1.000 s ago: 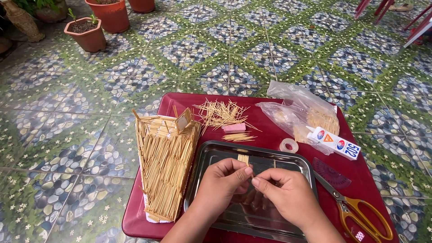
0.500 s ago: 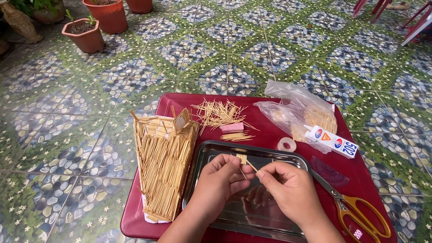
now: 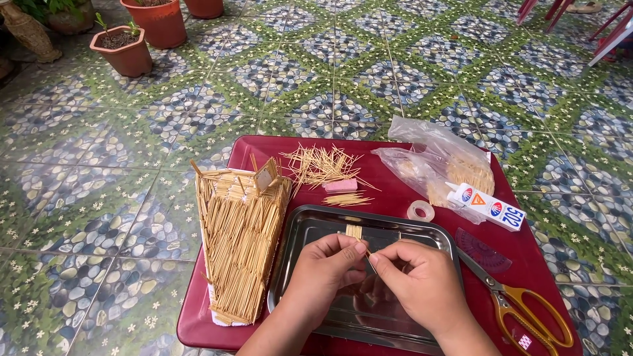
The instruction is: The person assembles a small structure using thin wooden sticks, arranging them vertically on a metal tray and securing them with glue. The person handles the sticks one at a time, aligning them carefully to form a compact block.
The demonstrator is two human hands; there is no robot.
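I keep both hands over the steel tray (image 3: 310, 231): left hand (image 3: 330, 264) and right hand (image 3: 422, 280) each have their grip pinching a toothpick (image 3: 368, 252) beside the small stick bundle (image 3: 354, 231).

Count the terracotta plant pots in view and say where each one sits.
4. A small terracotta pot with a seedling stands on the tiled floor top left; a larger terracotta pot behind it; two more cut off at the top edge. Others may lie outside the view.

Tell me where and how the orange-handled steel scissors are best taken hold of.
Probably by the orange loop handles: the orange-handled steel scissors lie flat on the red plastic tray, handles toward its near right corner and blades pointing up-left, so come from the near right, clear of the blades.
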